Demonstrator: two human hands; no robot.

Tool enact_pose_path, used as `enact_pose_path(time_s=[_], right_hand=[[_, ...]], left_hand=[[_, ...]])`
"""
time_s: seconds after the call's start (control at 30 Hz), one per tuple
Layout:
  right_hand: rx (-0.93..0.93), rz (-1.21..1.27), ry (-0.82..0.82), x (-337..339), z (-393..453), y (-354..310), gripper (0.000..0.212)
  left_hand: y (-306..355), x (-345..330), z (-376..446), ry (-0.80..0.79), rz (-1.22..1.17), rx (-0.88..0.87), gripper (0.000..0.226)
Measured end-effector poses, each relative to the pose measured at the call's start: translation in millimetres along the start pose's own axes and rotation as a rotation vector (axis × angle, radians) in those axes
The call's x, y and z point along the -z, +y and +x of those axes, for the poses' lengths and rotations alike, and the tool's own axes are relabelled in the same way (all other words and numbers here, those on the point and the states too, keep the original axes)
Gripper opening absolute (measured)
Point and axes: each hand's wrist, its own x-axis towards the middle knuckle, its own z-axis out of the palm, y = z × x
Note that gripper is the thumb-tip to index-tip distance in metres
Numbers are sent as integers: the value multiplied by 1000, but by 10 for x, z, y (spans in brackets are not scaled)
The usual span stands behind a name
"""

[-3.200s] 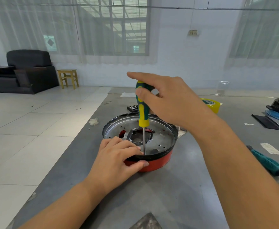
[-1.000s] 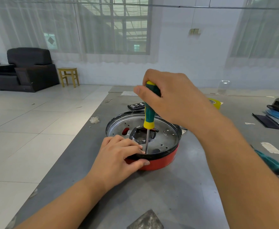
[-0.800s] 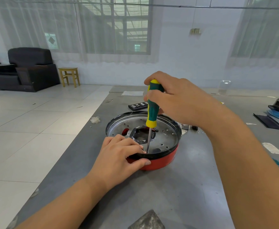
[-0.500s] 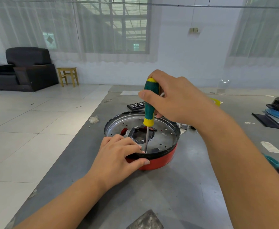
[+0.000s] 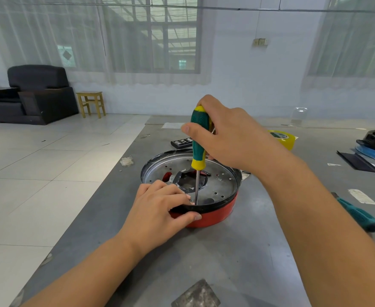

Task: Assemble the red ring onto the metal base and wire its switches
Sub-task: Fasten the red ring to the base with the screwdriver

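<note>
We see the red ring (image 5: 213,216) sitting on the grey table (image 5: 237,258) near its left edge, with the metal base (image 5: 222,185) nested inside it under a black rim. The left hand (image 5: 157,216) grips the near side of that rim: the thumb curls against the red wall outside while the fingers fold over the top edge onto the metal. The right hand (image 5: 233,140) is wrapped around the green and yellow handle of a screwdriver (image 5: 198,147), held almost upright, its thin shaft running down to a point on the base just beside the left fingertips (the tip itself is too small for us to make out what it meets). In the middle of the base is a dark opening, and a bit of red shows through a hole to its left. On the table beyond lie a black remote (image 5: 181,142) and a roll of yellow tape (image 5: 284,139); to the right rests a second screwdriver with a teal handle (image 5: 359,216), well apart from the ring.
</note>
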Motion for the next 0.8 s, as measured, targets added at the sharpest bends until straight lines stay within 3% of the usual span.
enact_pose_path(time_s=[0.13,0.27,0.5,0.67,0.8], right_hand=[[-59,127,73,96,-44,130,27],[-166,392,348,366,-73,418,25],[-278,213,580,251,-478,1174,22],[-321,46,526,45,-965,1662,26],[-364,-152,341,-64,-1271,1852,31]], left_hand=[[-3,9,7,2,6,-17,52],[4,3,8,19,-4,-15,54],[21,29,-22,20,-9,-21,47],[-4,-3,-19,46,-17,-33,51],[-25,-26,-14,43,-14,-36,49]])
